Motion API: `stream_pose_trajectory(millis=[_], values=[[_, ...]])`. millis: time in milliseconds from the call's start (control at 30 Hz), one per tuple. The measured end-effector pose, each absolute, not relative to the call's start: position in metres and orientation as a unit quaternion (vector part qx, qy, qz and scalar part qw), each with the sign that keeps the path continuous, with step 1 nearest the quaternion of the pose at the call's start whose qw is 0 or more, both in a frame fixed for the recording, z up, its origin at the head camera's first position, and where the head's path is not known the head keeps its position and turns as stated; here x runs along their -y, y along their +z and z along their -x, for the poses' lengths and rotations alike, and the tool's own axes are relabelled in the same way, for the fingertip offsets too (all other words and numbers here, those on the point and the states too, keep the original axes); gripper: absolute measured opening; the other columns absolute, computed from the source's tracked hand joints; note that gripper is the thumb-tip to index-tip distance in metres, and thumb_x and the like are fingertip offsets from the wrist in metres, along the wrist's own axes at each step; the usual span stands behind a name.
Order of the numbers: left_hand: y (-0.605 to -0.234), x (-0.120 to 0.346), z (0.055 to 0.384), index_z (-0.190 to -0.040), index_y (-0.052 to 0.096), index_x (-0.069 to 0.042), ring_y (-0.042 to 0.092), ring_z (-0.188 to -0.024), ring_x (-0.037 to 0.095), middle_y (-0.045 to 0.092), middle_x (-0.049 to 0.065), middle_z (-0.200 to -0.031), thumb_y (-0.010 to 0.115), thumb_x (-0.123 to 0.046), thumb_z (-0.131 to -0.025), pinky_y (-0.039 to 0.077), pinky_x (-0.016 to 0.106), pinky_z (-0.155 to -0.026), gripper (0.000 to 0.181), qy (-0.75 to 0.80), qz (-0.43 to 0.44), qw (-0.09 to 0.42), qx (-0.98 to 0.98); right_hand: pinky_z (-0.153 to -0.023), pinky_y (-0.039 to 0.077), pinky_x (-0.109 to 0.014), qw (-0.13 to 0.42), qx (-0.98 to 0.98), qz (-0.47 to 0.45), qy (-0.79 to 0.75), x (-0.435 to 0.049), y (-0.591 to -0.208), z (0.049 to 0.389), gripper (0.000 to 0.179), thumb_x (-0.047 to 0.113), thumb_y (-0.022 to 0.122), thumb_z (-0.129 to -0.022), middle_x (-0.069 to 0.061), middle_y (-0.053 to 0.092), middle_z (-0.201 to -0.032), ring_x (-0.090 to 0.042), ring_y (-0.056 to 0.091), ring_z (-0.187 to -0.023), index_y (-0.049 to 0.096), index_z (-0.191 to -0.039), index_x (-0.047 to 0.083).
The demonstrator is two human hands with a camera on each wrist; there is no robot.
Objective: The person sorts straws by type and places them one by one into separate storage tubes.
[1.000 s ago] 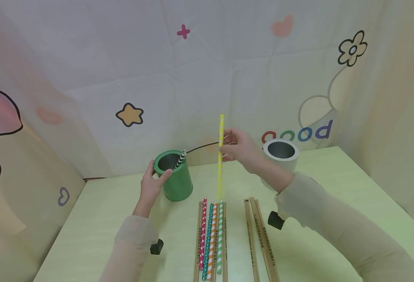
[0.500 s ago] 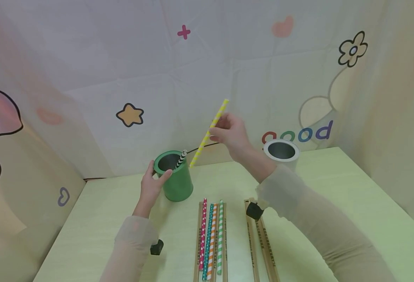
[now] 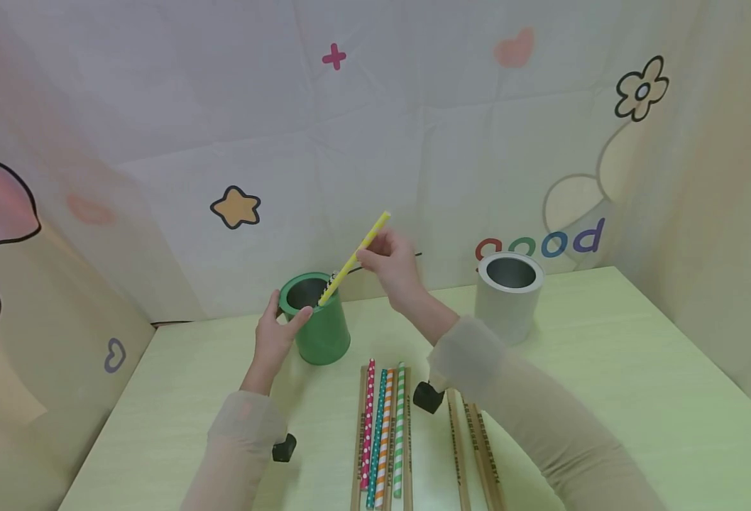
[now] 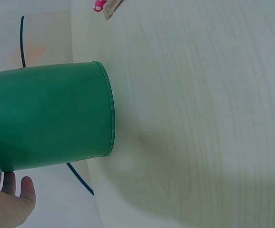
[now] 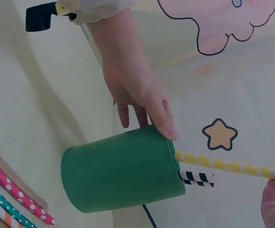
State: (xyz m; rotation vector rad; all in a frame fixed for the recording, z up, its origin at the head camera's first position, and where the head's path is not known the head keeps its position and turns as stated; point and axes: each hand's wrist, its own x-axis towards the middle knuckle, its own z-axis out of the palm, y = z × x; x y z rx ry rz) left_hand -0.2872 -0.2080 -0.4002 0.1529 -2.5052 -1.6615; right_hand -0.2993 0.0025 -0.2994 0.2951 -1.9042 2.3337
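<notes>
My right hand [image 3: 385, 266] pinches a yellow dotted straw [image 3: 353, 259] near its upper end; the straw tilts down to the left, its lower tip inside the rim of the green cup [image 3: 314, 317]. In the right wrist view the yellow straw [image 5: 228, 165] enters the green cup [image 5: 123, 173] just above a black-and-white striped straw [image 5: 196, 178] that sticks out of it. My left hand [image 3: 275, 333] grips the green cup's left side, thumb at the rim. The left wrist view shows the green cup's wall [image 4: 47, 116] and my fingertips [image 4: 9, 202].
Several patterned straws [image 3: 383, 433] lie in a row between wooden sticks [image 3: 471, 440] on the pale green table [image 3: 605, 397]. A grey cup [image 3: 510, 294] stands at the right. A printed cloth backdrop closes in the back and sides.
My right hand moved left and down with the yellow straw, tilting it from upright; its lower tip now sits in the green cup's mouth. The left hand has stayed on the cup.
</notes>
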Motion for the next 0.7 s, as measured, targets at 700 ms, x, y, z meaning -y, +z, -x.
stream_pose_trajectory(millis=[700], values=[[-0.4, 0.207, 0.288, -0.143, 0.009, -0.013, 0.016, -0.135, 0.024, 0.023, 0.012, -0.145, 0.06, -0.04, -0.08, 0.014, 0.05, -0.108, 0.086, -0.549, -0.061, 0.07, 0.831, -0.076, 0.05, -0.026, 0.057, 0.679, -0.075, 0.728, 0.032, -0.345, 0.308, 0.017, 0.005, 0.06, -0.081, -0.007, 0.059, -0.088, -0.012, 0.054, -0.082, 0.058, -0.096, -0.002]])
